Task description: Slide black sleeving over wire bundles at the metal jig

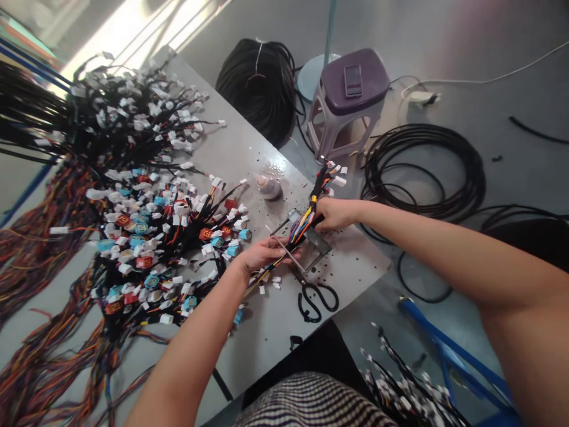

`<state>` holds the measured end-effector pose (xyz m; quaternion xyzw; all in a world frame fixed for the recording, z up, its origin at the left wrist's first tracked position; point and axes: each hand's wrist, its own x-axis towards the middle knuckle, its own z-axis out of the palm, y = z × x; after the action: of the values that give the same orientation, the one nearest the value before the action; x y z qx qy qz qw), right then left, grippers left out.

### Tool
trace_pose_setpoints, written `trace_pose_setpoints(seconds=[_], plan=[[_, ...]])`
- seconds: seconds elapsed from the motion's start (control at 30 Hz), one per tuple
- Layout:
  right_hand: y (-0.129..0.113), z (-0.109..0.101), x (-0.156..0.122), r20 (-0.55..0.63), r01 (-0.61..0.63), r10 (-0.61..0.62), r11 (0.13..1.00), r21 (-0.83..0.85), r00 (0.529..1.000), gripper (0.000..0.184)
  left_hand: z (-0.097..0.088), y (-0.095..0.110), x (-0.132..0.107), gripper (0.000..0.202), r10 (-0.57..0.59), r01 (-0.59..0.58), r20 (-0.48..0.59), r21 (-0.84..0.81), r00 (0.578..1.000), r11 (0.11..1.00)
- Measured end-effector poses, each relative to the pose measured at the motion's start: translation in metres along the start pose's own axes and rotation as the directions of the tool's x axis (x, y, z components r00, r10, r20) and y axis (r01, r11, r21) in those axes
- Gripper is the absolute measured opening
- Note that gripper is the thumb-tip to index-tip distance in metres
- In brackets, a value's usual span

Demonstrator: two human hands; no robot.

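Observation:
A wire harness [303,222] of coloured wires with white connectors at its far end lies across the corner of the grey table [267,326]. My right hand [334,213] is closed on the black-sleeved part of the harness. My left hand [262,252] pinches the coloured wires lower down, beside a metal jig [317,240]. Black-handled scissors [311,290] lie open just below my left hand.
A big heap of harnesses with white, blue and red connectors [151,231] covers the table's left. A small bottle [268,187] stands near the jig. On the floor: black cable coils [262,83] [427,172] and a purple stool [347,101] with a phone [353,80].

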<state>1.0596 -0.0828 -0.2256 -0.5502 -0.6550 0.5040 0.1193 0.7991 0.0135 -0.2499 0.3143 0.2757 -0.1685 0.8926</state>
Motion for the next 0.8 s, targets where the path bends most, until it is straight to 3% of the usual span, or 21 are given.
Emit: trace_pose_setpoints(seconds=[0.1,0.2,0.37,0.47,0.53,0.6,0.63,0.7,0.8], plan=[[-0.006,0.004,-0.008,-0.128,-0.142,0.110,0.951,-0.273,0.986,0.028,0.005,-0.004,-0.001,0.053,0.051,-0.048,-0.070,0.043,0.996,0.998],[-0.004,0.008,-0.013,-0.262,-0.298,0.186,0.813,-0.500,0.947,0.029,0.007,-0.007,-0.009,0.052,0.103,-0.085,-0.135,0.131,0.986,0.988],[-0.004,0.035,0.007,-0.191,-0.265,0.186,0.750,-0.606,0.964,0.023,0.015,-0.011,-0.033,0.040,0.097,-0.067,-0.115,0.240,0.989,0.968],[0.001,0.048,0.017,-0.236,-0.297,0.191,0.755,-0.585,0.953,0.027,0.030,-0.013,-0.022,0.037,0.111,-0.073,-0.162,0.223,0.981,0.972],[0.006,0.048,0.017,-0.285,-0.308,0.173,0.780,-0.544,0.943,0.027,0.041,-0.018,-0.009,0.044,0.238,-0.118,-0.299,0.367,0.924,0.923],[0.010,0.044,0.011,-0.331,-0.317,0.153,0.789,-0.527,0.931,0.024,0.045,-0.026,-0.008,0.052,0.395,-0.118,-0.384,0.576,0.834,0.809],[0.011,0.041,0.007,-0.359,-0.326,0.141,0.784,-0.528,0.923,0.022,0.044,-0.032,-0.016,0.053,0.443,-0.095,-0.386,0.659,0.809,0.747],[0.011,0.036,0.000,-0.409,-0.343,0.116,0.769,-0.540,0.905,0.018,0.036,-0.046,-0.051,0.053,0.440,-0.035,-0.360,0.740,0.823,0.672],[0.007,0.035,-0.007,-0.456,-0.384,0.113,0.732,-0.563,0.883,0.016,0.012,-0.075,-0.135,0.051,0.306,0.076,-0.389,0.716,0.869,0.694]])
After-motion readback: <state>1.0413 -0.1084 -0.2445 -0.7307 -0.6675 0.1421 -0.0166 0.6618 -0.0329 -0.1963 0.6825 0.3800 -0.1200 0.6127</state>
